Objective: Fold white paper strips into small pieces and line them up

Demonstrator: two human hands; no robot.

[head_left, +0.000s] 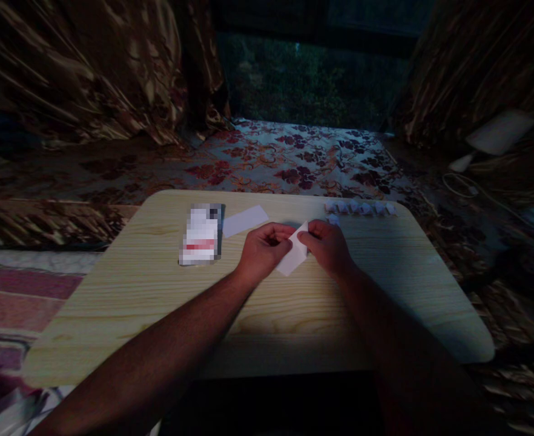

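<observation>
Both hands pinch one white strip of paper (293, 258) above the middle of the table. My left hand (264, 247) has its thumb and fingers closed on the paper's left side. At the upper right corner, my right hand (327, 242) grips it between thumb and fingers. The paper's top end narrows to a slanted point, and its lower end hangs free toward me. Left of my hands lies a flat white paper strip (246, 221). Several small folded paper pieces (360, 208) stand in a row at the far right, with another just behind my right hand.
A blurred-out phone-like object (200, 235) lies at the table's left. The wooden table (267, 315) has rounded corners. Beyond it is a flower-patterned cloth (294, 157) between curtains (112, 72). A white lamp-like object (501, 133) with a cable stands at the right.
</observation>
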